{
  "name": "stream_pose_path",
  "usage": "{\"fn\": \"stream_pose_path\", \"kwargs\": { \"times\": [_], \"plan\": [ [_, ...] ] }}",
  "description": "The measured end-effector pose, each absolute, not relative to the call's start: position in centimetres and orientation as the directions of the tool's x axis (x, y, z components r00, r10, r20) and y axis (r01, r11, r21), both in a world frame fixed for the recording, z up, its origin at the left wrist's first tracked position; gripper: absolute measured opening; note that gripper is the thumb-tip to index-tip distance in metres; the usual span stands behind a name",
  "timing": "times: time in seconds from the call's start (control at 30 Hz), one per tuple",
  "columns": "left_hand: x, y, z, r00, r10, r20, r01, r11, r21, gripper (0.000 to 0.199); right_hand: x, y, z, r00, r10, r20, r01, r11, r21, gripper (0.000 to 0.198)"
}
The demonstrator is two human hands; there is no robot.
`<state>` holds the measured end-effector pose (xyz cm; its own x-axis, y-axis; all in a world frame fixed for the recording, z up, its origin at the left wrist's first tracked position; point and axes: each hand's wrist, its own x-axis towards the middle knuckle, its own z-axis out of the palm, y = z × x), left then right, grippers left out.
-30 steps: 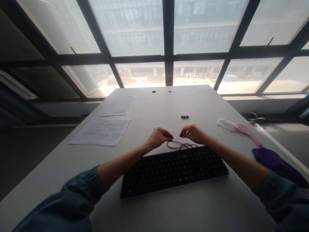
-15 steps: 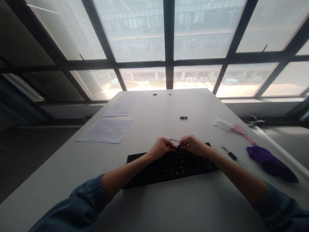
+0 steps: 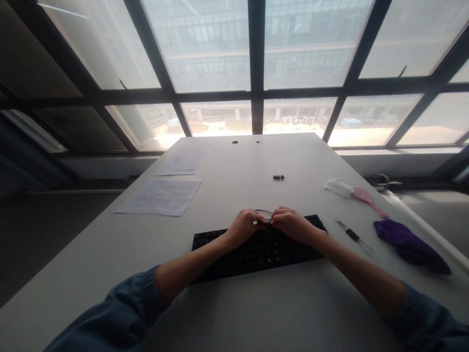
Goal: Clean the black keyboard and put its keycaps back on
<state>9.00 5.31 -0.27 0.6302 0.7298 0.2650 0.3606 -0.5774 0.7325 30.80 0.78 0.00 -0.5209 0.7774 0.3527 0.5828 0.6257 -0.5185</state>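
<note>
A black keyboard point(image 3: 252, 259) lies slightly askew on the white table, under both forearms. At its far edge, my left hand point(image 3: 246, 226) has thumb and index finger pinched together. Facing it, my right hand point(image 3: 291, 224) is closed in a similar pinch, the fingertips of both hands nearly meeting. A small dark piece shows between the fingertips; it is too small and shadowed to name. Just behind the hands a thin black cable point(image 3: 263, 210) arcs over the table. Farther back sit several small black keycaps point(image 3: 278, 177) in a row.
To the right lie a double-ended puller with a black grip point(image 3: 352, 234), a purple cloth point(image 3: 406, 244), a pink brush point(image 3: 363, 195) and a crumpled white wrapper point(image 3: 337, 187). Printed paper sheets point(image 3: 161, 196) rest at the left. Two small round holes are near the far edge.
Both hands stay at the keyboard's far edge. The right fingers have curled closer together, and the keyboard has shifted very slightly.
</note>
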Motion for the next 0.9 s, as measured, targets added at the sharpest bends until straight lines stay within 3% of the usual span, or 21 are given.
{"fn": "stream_pose_path", "kwargs": {
  "times": [0.27, 0.43, 0.9],
  "plan": [
    [8.6, 5.6, -0.2, 0.720, 0.635, 0.282, 0.329, -0.669, 0.667, 0.010, 30.8, 0.5, -0.1, -0.561, 0.742, 0.368, 0.571, 0.668, -0.477, 0.028],
    [8.5, 5.4, 0.0, 0.774, 0.550, 0.315, 0.301, -0.757, 0.580, 0.022, 30.8, 0.6, 0.1, -0.579, 0.730, 0.363, 0.567, 0.680, -0.465, 0.029],
    [9.1, 5.1, 0.6, 0.715, 0.638, 0.285, 0.366, -0.689, 0.626, 0.014, 30.7, 0.6, -0.1, -0.555, 0.745, 0.370, 0.576, 0.665, -0.476, 0.029]
  ]
}}
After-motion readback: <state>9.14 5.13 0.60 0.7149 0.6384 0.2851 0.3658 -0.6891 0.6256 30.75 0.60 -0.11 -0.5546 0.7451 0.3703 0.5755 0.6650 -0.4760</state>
